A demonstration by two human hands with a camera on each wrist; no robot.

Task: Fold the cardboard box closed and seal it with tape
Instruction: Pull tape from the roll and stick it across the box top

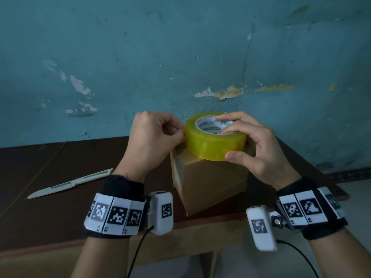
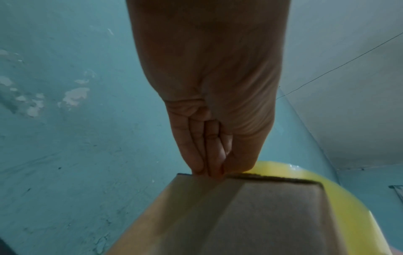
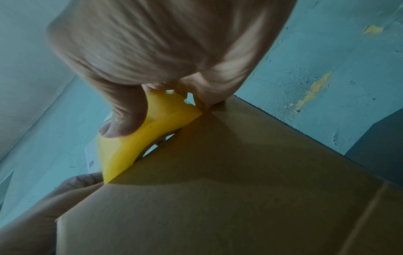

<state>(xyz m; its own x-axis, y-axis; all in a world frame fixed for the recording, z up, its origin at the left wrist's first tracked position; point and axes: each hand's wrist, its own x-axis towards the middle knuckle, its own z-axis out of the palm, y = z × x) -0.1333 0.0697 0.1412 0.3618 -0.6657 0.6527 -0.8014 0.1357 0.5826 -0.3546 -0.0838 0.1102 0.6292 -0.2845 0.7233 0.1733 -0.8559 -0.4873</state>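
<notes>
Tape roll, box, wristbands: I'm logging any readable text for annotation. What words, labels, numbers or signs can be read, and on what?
Tape roll: green print on the white inner core, too small and blurred to read.
Wristbands: black-and-white square marker patterns, with tiny marks beneath that cannot be read.
Wrist cameras: the same kind of marker, no words.
Cardboard box: no print visible.

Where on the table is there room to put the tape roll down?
Bare table lies left of the cardboard box, nearer you than the white knife. It's crowded on the box top, where both hands meet at the tape roll.
</notes>
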